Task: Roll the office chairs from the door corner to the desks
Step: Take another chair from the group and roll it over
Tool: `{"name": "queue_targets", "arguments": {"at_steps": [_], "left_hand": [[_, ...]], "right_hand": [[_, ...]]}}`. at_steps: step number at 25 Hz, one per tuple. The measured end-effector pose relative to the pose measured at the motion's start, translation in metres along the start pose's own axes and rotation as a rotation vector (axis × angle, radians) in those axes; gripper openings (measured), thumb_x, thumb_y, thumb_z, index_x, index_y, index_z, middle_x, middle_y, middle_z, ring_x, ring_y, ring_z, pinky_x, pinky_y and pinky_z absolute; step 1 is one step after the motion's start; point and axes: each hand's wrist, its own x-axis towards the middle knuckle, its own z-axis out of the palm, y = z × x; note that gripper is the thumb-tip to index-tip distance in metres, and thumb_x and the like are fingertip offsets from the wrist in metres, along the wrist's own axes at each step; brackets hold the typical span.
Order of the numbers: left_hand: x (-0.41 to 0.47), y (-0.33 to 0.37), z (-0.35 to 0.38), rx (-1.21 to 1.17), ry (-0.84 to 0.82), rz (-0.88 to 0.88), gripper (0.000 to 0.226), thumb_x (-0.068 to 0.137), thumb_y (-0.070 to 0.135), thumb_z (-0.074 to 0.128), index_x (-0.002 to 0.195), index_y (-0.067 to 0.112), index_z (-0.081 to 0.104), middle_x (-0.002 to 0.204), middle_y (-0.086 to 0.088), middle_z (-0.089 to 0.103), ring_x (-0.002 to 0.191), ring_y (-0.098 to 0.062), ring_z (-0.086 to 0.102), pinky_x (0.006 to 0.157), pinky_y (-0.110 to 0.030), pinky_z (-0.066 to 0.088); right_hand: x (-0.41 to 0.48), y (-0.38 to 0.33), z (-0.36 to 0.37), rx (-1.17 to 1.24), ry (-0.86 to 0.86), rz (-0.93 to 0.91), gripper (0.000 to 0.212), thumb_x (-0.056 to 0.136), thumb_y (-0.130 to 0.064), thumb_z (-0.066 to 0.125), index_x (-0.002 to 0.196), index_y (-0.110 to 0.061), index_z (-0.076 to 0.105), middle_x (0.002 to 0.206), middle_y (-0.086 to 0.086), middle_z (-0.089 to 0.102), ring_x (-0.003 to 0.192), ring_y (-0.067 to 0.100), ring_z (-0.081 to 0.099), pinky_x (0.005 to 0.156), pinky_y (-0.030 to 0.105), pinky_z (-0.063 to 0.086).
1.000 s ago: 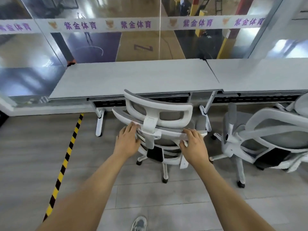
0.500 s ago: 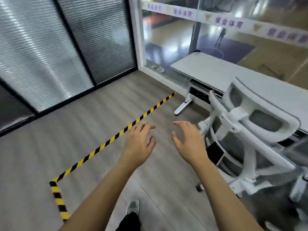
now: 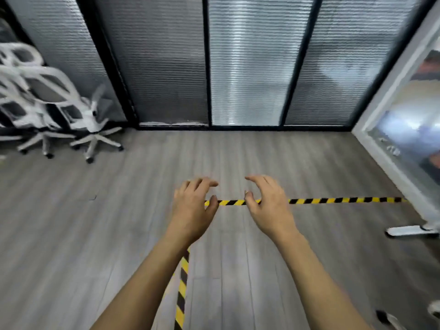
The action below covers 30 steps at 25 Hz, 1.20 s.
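Several white office chairs (image 3: 47, 101) with grey mesh backs stand bunched in the far left corner, against the dark-framed glass wall. My left hand (image 3: 194, 207) and my right hand (image 3: 267, 206) hover side by side over the floor in the middle of the view, fingers spread and curled, holding nothing. Both hands are far from the chairs. The desks are out of view except for a white desk foot (image 3: 409, 231) at the right edge.
A yellow-and-black tape line (image 3: 342, 200) runs across the grey wood floor and turns toward me under my left arm. Frosted glass panels (image 3: 247, 63) close off the far side. A chair caster (image 3: 387, 316) shows at the bottom right.
My hands let go of the chair back at the desk. My view has swung left, away from the desk and chair, toward the glass wall and the chairs in the corner.
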Motion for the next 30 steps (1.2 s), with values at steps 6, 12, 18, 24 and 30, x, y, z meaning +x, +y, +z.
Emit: {"name": "queue_targets", "arguments": {"at_steps": [6, 12, 18, 24, 30], "left_hand": [[-0.004, -0.189, -0.11, 0.226, 0.079, -0.16, 0.03, 0.089, 0.029, 0.06, 0.118, 0.026, 0.059, 0.124, 0.006, 0.059, 0.111, -0.024, 0.054, 0.09, -0.039, 0.04], [0.037, -0.333, -0.167, 0.341, 0.106, -0.295, 0.039, 0.09, 0.036, 0.055, 0.128, 0.029, 0.051, 0.14, 0.002, 0.05, 0.125, -0.026, 0.047, 0.102, -0.044, 0.04], [0.144, -0.493, -0.212, 0.44, 0.095, -0.414, 0.041, 0.091, 0.037, 0.054, 0.131, 0.03, 0.05, 0.141, 0.001, 0.049, 0.125, -0.027, 0.047, 0.102, -0.043, 0.04], [0.241, -0.638, -0.285, 0.465, 0.18, -0.522, 0.039, 0.091, 0.037, 0.054, 0.129, 0.03, 0.053, 0.137, 0.002, 0.052, 0.121, -0.025, 0.049, 0.099, -0.041, 0.04], [0.316, -0.821, -0.357, 0.466, 0.257, -0.578, 0.034, 0.09, 0.037, 0.053, 0.123, 0.03, 0.056, 0.128, 0.004, 0.055, 0.113, -0.025, 0.05, 0.095, -0.042, 0.041]], "right_hand": [[0.077, -0.154, 0.171, 0.1, -0.152, -0.188, 0.035, 0.093, -0.034, 0.05, 0.127, -0.026, 0.058, 0.121, -0.009, 0.059, 0.111, 0.014, 0.056, 0.094, 0.041, 0.047], [0.16, -0.245, 0.301, 0.056, -0.272, -0.314, 0.044, 0.092, -0.035, 0.057, 0.136, -0.03, 0.054, 0.139, -0.01, 0.05, 0.128, 0.013, 0.048, 0.105, 0.038, 0.041], [0.295, -0.317, 0.456, 0.104, -0.36, -0.385, 0.047, 0.091, -0.038, 0.057, 0.137, -0.031, 0.053, 0.139, -0.011, 0.05, 0.127, 0.015, 0.048, 0.109, 0.037, 0.035], [0.429, -0.43, 0.6, 0.172, -0.456, -0.491, 0.047, 0.092, -0.038, 0.056, 0.138, -0.032, 0.052, 0.136, -0.012, 0.051, 0.125, 0.014, 0.047, 0.11, 0.037, 0.036], [0.541, -0.543, 0.747, 0.192, -0.478, -0.561, 0.043, 0.093, -0.035, 0.057, 0.136, -0.033, 0.053, 0.132, -0.013, 0.051, 0.124, 0.012, 0.046, 0.109, 0.035, 0.035]]}}
